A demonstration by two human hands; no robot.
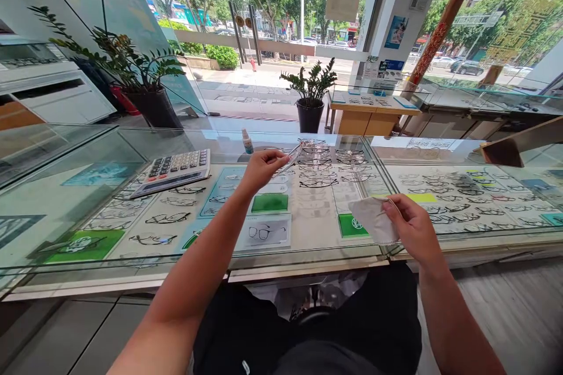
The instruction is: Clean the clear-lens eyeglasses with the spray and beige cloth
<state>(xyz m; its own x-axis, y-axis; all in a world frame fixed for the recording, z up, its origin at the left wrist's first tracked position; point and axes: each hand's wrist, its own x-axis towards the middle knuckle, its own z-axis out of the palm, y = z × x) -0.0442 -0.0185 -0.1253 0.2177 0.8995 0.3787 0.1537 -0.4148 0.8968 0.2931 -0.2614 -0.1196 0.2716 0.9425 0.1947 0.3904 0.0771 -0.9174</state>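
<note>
Right of the calculator point(178, 170), my left hand point(263, 167) pinches eyeglasses point(297, 153) while my right hand point(412, 224), farther right, grips a cloth point(372, 218).

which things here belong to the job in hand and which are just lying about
Part of it:
glasses, in the left hand
cloth, in the right hand
perhaps the small bottle, untouched

Just about:
calculator
green cards
potted plants

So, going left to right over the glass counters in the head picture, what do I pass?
Calculator → left hand holding glasses → right hand holding a pale cloth → brown slanted block.
</note>
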